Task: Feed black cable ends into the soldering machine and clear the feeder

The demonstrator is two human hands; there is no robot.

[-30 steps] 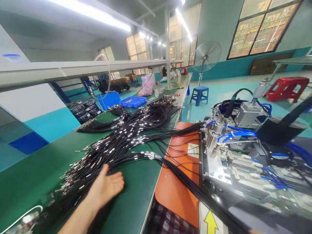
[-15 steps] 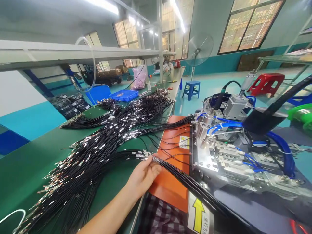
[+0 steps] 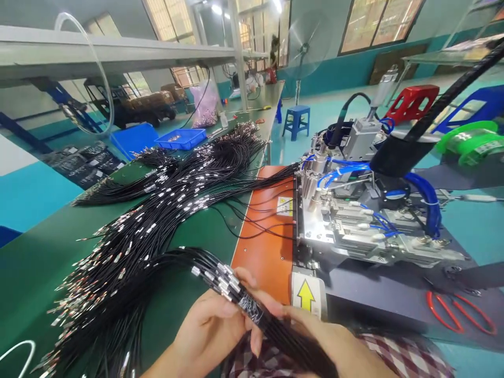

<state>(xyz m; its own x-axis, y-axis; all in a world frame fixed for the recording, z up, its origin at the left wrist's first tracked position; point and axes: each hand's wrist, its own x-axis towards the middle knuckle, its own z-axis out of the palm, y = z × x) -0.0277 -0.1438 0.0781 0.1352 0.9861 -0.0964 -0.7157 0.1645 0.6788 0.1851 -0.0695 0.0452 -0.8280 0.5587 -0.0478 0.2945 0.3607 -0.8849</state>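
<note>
A thick bundle of black cables [image 3: 222, 277] with white or silvery sleeves passes between my two hands in front of my body. My left hand [image 3: 214, 326] is closed round it from the left, its thumb by the sleeves. From the right, my right hand [image 3: 303, 323] grips the same bundle with its fingers over the cables. Beyond the hands the cables bend leftward over the green table to a large pile of similar cables [image 3: 173, 210]. The bundle's other end runs off the bottom of the view.
A machine [image 3: 354, 210] with metal blocks and blue hoses stands on the right, an orange plate [image 3: 265, 220] at its left side. Red-handled pliers or scissors [image 3: 459, 312] lie right of my hands. Farther off are a blue tray [image 3: 181, 138] and a blue stool [image 3: 296, 122].
My right hand has come into view and now grips the bundle. The bundle's held part has moved down, closer to my body, and the camera view has shifted.
</note>
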